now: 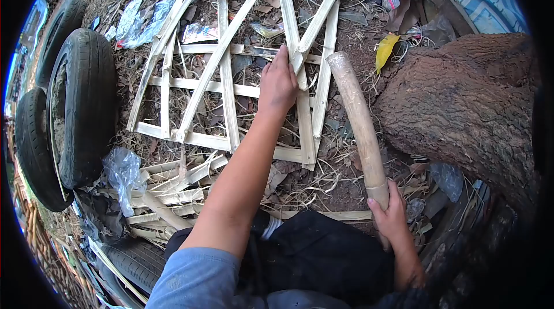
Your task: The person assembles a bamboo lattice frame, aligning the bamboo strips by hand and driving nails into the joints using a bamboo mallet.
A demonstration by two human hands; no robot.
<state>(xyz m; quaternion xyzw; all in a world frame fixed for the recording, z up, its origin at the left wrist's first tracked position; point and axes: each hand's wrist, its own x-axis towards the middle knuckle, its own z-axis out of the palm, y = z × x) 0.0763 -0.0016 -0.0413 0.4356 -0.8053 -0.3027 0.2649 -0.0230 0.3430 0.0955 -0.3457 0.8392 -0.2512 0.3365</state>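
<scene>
A frame of pale split strips (229, 23), crossed and woven into a lattice, lies on the littered ground. My left hand (278, 84) reaches onto its right half, fingers pressed together at a crossing of slanted strips; whether they grip a strip is hidden. At the lower right, my right hand (392, 213) is wrapped round the lower end of a thick wooden stick (360, 121). The stick's upper end stands just right of the frame's right edge strip.
Old tyres (89, 107) stand at the left. A thick tree trunk (461, 95) fills the right side. More loose strips (173, 196) lie below the frame, beside a clear plastic bag (124, 176). A yellow leaf (385, 52) is near the trunk.
</scene>
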